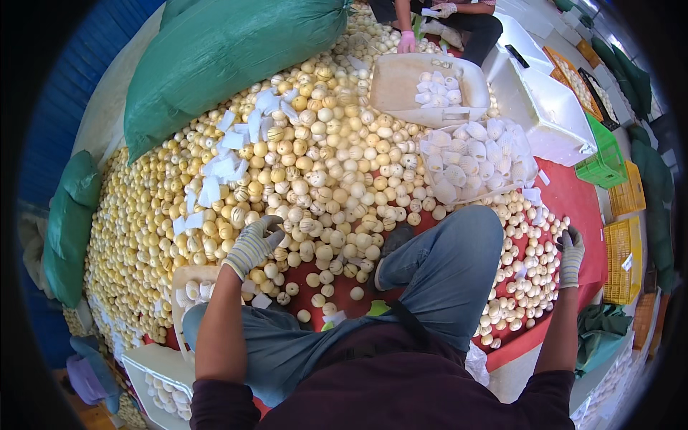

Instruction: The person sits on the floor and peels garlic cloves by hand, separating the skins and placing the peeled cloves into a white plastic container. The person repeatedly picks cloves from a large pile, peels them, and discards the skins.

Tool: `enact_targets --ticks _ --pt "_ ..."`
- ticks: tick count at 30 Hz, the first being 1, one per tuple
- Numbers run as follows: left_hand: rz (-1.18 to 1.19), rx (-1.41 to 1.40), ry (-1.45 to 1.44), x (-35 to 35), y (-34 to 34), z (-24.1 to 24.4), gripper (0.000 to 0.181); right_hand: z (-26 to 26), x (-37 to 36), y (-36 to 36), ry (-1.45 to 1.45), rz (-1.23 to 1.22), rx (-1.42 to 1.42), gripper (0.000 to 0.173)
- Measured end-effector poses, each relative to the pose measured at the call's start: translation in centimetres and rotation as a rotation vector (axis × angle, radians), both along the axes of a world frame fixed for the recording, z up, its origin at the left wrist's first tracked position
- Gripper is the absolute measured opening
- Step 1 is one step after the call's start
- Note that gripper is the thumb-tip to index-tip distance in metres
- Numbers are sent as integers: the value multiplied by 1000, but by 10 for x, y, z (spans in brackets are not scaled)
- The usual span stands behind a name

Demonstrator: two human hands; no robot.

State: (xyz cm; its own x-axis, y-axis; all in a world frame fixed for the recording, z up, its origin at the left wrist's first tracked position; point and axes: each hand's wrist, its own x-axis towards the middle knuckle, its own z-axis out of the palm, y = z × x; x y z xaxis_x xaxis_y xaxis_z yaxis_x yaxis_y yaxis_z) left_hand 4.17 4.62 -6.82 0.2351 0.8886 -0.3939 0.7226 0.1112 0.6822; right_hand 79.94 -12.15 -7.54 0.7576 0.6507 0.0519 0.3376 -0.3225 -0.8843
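Note:
My left hand (255, 244), in a striped knit glove with grey fingertips, is over the large heap of pale yellow, dark-striped pepino melons (301, 188). Its thumb and fingers are apart, with nothing visible between them. Far to the right, my right hand (571, 258) wears a matching glove. It is at the edge of a smaller spread of paler melons (524, 269) on red sheeting, its fingertips beside a few of them. The palm is hidden, so whether it holds one is unclear. White foam pieces (223, 166) lie on the heap beyond my left hand.
A clear tub (532, 174) of foam-netted fruit stands ahead, before a whitish tub (398, 110) with several wrapped fruits. Another person's pink-gloved hand (407, 42) is behind it. Green sacks (231, 59) rise at left. White foam boxes (561, 145) and yellow crates (618, 244) line the right.

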Motion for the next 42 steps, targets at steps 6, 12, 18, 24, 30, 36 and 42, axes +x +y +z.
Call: enact_targets --ticks 6,12,18,24,30,36,42 --pt "-122 60 174 -9 0 7 44 5 -240 283 -83 822 -287 33" --pt "-141 196 218 -18 6 29 47 -77 -483 400 -553 972 -195 62" --pt "5 319 135 -47 17 46 40 -94 -613 474 -810 821 -257 70" --pt "241 457 56 -68 23 40 37 -110 -619 496 -654 857 -155 43" --pt "527 676 -21 -76 25 28 54 -65 -634 334 298 1227 72 34" --pt "591 474 -208 -59 23 27 58 -1 -657 225 280 1354 198 36" --pt "495 597 -83 -35 15 18 58 9 -648 198 -234 1274 371 40"
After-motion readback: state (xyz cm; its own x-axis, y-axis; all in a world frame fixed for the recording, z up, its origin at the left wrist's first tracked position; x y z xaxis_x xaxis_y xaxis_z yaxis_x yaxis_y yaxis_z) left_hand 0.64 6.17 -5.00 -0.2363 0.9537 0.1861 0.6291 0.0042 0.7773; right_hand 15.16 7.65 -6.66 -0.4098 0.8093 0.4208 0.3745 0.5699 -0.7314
